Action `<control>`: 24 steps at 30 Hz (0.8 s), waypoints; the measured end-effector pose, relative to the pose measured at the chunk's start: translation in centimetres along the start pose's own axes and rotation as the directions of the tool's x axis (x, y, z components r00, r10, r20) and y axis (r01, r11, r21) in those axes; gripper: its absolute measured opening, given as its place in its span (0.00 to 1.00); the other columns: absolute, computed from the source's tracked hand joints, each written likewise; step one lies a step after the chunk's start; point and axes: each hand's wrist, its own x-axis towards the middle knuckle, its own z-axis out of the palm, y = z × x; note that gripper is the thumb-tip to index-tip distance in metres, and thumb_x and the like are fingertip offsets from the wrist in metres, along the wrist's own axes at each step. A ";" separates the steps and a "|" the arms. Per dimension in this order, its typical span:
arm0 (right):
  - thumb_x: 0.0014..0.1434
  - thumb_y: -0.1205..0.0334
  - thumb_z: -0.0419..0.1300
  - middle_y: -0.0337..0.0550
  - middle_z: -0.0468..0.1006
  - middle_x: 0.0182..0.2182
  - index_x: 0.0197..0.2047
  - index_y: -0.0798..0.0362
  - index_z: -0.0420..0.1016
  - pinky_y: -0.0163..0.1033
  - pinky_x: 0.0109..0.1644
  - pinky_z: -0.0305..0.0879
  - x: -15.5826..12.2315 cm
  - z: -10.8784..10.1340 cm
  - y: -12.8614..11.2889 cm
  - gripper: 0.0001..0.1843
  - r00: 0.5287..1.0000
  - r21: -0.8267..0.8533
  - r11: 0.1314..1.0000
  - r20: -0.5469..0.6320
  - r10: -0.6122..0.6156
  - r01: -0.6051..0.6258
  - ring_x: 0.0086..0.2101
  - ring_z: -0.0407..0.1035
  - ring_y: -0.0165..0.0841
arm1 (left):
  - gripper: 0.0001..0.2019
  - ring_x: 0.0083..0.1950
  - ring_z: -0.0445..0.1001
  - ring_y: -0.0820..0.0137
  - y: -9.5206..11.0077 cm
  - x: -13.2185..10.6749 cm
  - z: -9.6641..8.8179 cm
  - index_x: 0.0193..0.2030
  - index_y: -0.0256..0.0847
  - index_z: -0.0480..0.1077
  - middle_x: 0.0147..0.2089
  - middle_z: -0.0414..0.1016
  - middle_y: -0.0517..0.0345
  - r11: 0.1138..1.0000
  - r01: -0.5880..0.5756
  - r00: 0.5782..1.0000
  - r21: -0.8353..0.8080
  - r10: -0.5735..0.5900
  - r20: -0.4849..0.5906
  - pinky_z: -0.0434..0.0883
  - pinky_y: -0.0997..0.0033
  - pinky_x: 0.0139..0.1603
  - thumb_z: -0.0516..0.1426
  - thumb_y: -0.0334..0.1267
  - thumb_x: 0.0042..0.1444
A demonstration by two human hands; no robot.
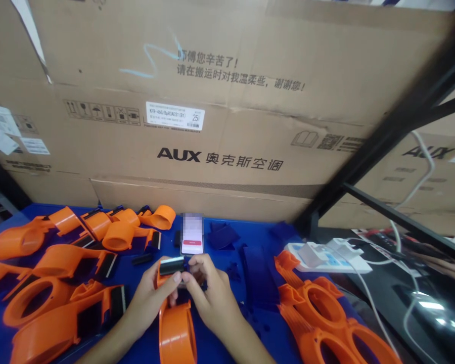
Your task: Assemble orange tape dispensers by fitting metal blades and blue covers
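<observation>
I hold one orange tape dispenser (177,333) in front of me, over the middle of the blue bench (132,285), its round hub hanging towards the near edge. At its upper end is a black blade head (172,266) with a pale serrated strip (172,259) uppermost. My left hand (153,293) is closed on this upper end, thumb laid along the black head, fingers behind. My right hand (214,290) is brought up to the head's right end, thumb and forefinger close together in a narrow pinch; I cannot tell whether a separate small part sits between them.

Just beyond my hands, towards the bench's far edge, lies a phone (192,245) with its screen lit. Further orange dispensers (47,323) with black heads cover the left part, from the far edge towards the near left corner. Dark blue pieces (224,236) lie right of the phone. Along the right edge, orange frames (322,308) with round openings are grouped, some overlapping. Near the far right corner is a white power strip (328,257) with plugs and cables. A large printed cardboard carton (227,129) stands behind the far edge.
</observation>
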 end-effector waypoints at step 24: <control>0.65 0.46 0.63 0.33 0.69 0.25 0.45 0.48 0.67 0.31 0.28 0.59 -0.5 0.4 0.2 0.16 0.998 -0.052 0.997 0.039 -0.046 0.048 0.24 0.64 0.29 | 0.14 0.23 0.70 0.72 -0.2 0.0 -1.0 0.50 0.44 0.70 0.26 0.73 0.64 0.997 0.006 0.991 -0.076 0.004 0.137 0.69 0.73 0.27 0.63 0.42 0.58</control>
